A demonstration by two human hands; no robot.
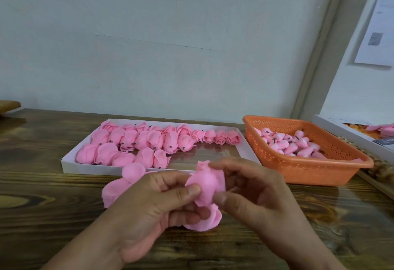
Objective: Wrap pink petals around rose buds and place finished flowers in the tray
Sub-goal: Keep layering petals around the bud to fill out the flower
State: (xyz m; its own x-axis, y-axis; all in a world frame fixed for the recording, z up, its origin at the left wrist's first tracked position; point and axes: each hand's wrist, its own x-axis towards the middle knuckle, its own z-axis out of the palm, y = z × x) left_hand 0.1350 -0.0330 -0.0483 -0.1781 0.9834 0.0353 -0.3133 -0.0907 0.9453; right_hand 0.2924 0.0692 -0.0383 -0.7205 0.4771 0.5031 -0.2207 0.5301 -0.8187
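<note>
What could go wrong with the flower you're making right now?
The pink petal looks thin, so the left hand and right hand pinching it could crease or tear it. Loose petals hanging under the left hand might drop. The white tray looks crowded on its left, so adding there could squash finished flowers.

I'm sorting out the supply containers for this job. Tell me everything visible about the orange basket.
The orange basket is a shallow rectangular bin, plastic by its look, with perforated walls and a smooth rolled rim. It sits upright on the wooden table, right of the white tray and apart from it. Inside lies a loose heap of pink rose buds, some showing short dark stems. Neither hand touches it.
</note>
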